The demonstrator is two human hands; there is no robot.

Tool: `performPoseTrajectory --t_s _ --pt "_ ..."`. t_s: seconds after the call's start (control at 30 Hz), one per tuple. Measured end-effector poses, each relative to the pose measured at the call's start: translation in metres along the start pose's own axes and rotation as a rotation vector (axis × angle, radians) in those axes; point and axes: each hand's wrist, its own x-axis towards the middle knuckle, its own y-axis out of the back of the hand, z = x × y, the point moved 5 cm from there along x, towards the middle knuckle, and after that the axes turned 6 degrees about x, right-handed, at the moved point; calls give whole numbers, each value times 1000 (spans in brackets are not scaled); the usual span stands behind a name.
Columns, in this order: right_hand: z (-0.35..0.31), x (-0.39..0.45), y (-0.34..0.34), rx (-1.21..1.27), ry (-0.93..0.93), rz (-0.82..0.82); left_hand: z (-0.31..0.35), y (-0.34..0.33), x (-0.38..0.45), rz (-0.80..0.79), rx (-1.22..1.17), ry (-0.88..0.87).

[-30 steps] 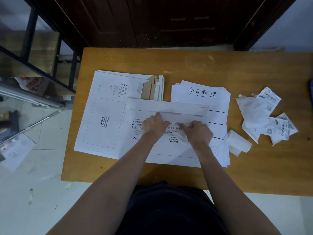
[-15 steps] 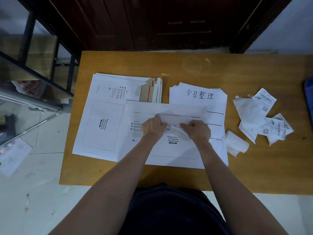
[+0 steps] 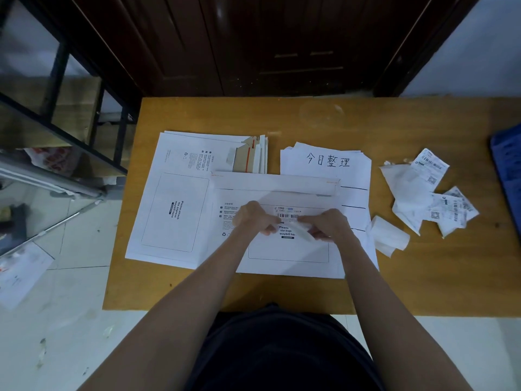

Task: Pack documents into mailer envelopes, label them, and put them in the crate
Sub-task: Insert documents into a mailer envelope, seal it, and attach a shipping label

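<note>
A white mailer envelope lies flat in front of me on the wooden table, its flap open toward the far side. Over its waybill box a barcode label is partly stuck down. My left hand pinches the label's left part. My right hand pinches a curling strip of backing paper peeling off under the label. A stack of empty mailers lies to the left. A pile of documents with handwritten characters sits behind on the right.
Crumpled backing papers and loose labels lie on the table's right side, with a curled scrap nearer me. A blue crate shows at the right edge. A metal shelf frame stands left of the table. Dark wooden doors rise behind.
The label's barcode shows again between my hands. My right hand has pulled the backing strip down and toward me. The camera has tipped, bringing the blue crate into view.
</note>
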Motion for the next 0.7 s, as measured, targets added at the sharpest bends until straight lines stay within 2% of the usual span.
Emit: performPoseTrajectory --t_s 0.13,0.43,0.57,0.7 --pt "3 -10 -7 -22 20 -54 -4 -3 -8 21 -31 -7" --pt "20 -26 -22 23 230 162 1 -12 -21 206 67 -191" --pt "23 -32 -24 -73 211 179 1 -19 -25 231 198 -280" --pt "24 -35 -27 -69 193 168 -2 -21 -29 211 113 -285"
